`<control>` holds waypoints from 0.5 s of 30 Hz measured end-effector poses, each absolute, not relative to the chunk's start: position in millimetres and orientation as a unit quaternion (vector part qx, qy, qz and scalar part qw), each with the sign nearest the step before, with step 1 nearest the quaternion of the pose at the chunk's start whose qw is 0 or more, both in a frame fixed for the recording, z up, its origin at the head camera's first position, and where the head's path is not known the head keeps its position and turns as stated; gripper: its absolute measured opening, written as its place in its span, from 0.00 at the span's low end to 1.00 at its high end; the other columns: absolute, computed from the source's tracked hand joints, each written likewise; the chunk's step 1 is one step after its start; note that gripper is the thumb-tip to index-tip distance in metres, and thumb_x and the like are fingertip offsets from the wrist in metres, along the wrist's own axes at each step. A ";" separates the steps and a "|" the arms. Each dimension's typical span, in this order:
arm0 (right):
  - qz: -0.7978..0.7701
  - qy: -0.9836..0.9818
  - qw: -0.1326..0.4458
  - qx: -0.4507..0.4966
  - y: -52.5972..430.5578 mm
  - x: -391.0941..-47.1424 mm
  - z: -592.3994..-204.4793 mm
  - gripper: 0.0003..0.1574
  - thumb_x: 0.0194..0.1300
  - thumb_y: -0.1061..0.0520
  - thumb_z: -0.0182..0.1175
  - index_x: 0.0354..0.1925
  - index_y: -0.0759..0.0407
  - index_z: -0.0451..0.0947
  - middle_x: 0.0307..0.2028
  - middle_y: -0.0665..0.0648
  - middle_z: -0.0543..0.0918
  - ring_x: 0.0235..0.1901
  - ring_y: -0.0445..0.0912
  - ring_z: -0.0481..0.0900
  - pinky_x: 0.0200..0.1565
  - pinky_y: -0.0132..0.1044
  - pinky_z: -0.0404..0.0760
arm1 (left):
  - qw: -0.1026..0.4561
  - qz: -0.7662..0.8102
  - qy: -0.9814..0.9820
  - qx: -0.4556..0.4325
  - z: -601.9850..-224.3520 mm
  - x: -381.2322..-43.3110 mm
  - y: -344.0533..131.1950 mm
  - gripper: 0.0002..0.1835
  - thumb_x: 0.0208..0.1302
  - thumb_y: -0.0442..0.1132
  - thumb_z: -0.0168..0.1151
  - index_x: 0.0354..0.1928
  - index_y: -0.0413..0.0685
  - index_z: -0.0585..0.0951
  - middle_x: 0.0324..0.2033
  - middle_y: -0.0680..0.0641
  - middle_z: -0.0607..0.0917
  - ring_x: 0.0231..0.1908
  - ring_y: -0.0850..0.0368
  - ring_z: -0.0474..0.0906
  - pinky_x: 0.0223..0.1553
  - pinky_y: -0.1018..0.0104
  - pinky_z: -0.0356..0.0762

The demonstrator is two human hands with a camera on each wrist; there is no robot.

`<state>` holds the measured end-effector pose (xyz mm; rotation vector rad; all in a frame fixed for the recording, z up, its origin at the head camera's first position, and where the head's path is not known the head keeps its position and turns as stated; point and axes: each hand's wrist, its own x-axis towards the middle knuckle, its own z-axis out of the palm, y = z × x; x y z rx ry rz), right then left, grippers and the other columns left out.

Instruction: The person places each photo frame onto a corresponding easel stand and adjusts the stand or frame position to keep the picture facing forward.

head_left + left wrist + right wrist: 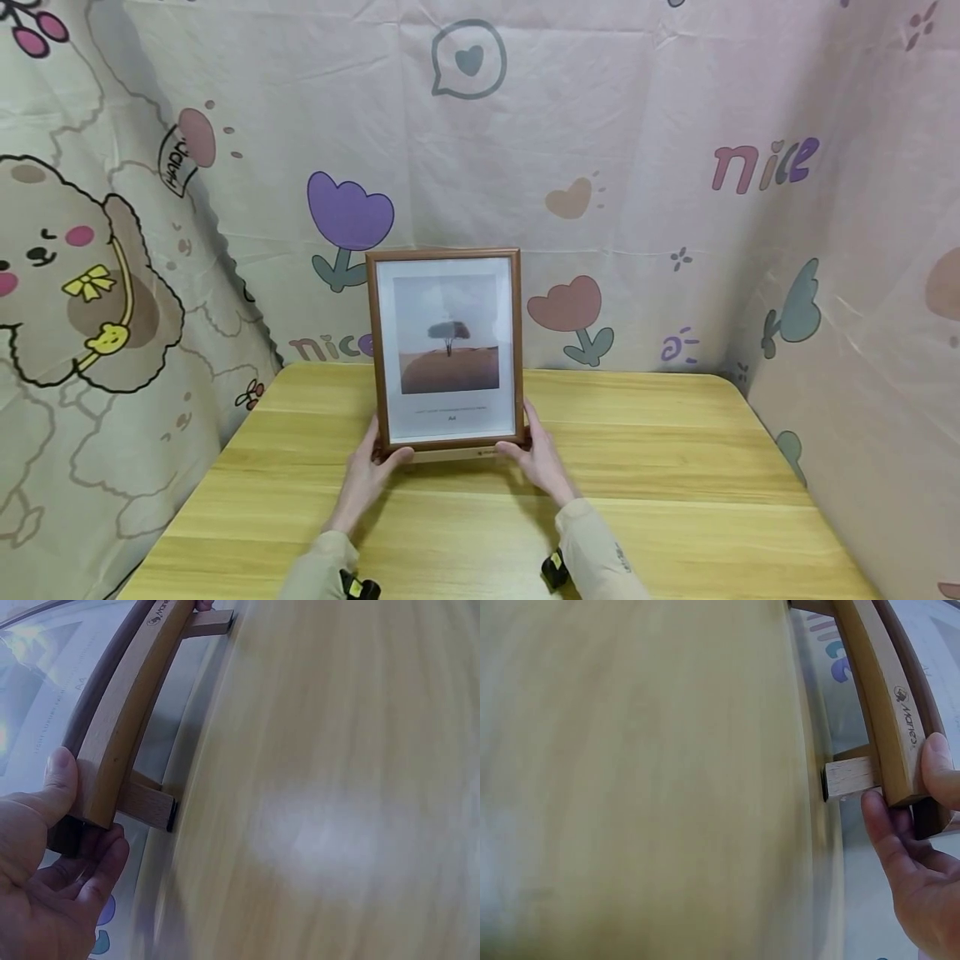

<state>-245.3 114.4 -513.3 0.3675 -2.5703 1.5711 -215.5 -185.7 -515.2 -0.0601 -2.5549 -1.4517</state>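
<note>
A brown-framed picture point(450, 421) of a lone tree stands upright near the table's middle, its bottom edge along the ledge of a light wooden tabletop easel point(124, 720). At its lower left corner my left hand point(365, 483) grips the frame and ledge end, thumb in front and fingers curled underneath and behind. My right hand point(542, 467) holds the lower right corner likewise, thumb on the front. In the right wrist view, a short easel foot point(851, 777) with a dark tip juts out below the printed ledge. The easel's back is hidden behind the picture.
The light wood-grain table point(675, 467) extends to both sides and toward me. Behind it hangs a patterned cloth point(637, 100), with more cloth along the left and right sides. Small black devices with yellow marks sit at both sleeves' cuffs.
</note>
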 end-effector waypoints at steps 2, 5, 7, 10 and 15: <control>0.519 -0.845 0.053 0.118 115.9 -245.2 -513.3 0.63 0.61 0.51 0.71 0.80 0.63 0.43 0.41 0.65 0.88 0.39 0.47 0.84 0.52 0.47 0.82 | 0.098 -0.497 -0.862 -0.022 -515.1 -216.0 -184.0 0.52 0.64 0.44 0.69 0.80 0.41 0.47 0.66 0.25 0.71 0.64 0.32 0.74 0.64 0.45 0.74; 0.518 -0.845 0.055 0.118 117.7 -245.0 -513.4 0.63 0.61 0.51 0.71 0.80 0.62 0.43 0.41 0.65 0.88 0.40 0.47 0.84 0.52 0.48 0.82 | 0.089 -0.506 -0.858 -0.022 -515.9 -216.8 -182.3 0.52 0.64 0.44 0.68 0.80 0.43 0.46 0.70 0.26 0.67 0.66 0.33 0.72 0.66 0.45 0.72; 0.519 -0.845 0.057 0.118 118.4 -244.9 -513.6 0.63 0.61 0.51 0.71 0.80 0.62 0.43 0.42 0.66 0.88 0.40 0.47 0.85 0.52 0.47 0.82 | 0.087 -0.507 -0.857 -0.020 -516.6 -217.1 -181.3 0.52 0.65 0.44 0.68 0.80 0.43 0.45 0.70 0.27 0.66 0.66 0.33 0.71 0.66 0.44 0.72; 0.518 -0.845 0.060 0.115 119.8 -244.5 -513.8 0.63 0.61 0.51 0.71 0.80 0.61 0.44 0.42 0.66 0.88 0.40 0.47 0.84 0.51 0.45 0.83 | 0.086 -0.507 -0.858 -0.019 -517.2 -217.3 -179.6 0.52 0.65 0.45 0.68 0.80 0.43 0.45 0.71 0.27 0.66 0.66 0.33 0.71 0.66 0.44 0.72; 0.506 -0.852 0.068 0.117 123.4 -243.5 -515.7 0.62 0.61 0.52 0.71 0.79 0.63 0.44 0.40 0.65 0.87 0.39 0.47 0.84 0.48 0.42 0.83 | 0.087 -0.514 -0.853 -0.024 -517.4 -218.1 -176.3 0.52 0.64 0.45 0.69 0.80 0.44 0.46 0.71 0.27 0.66 0.66 0.32 0.72 0.66 0.45 0.72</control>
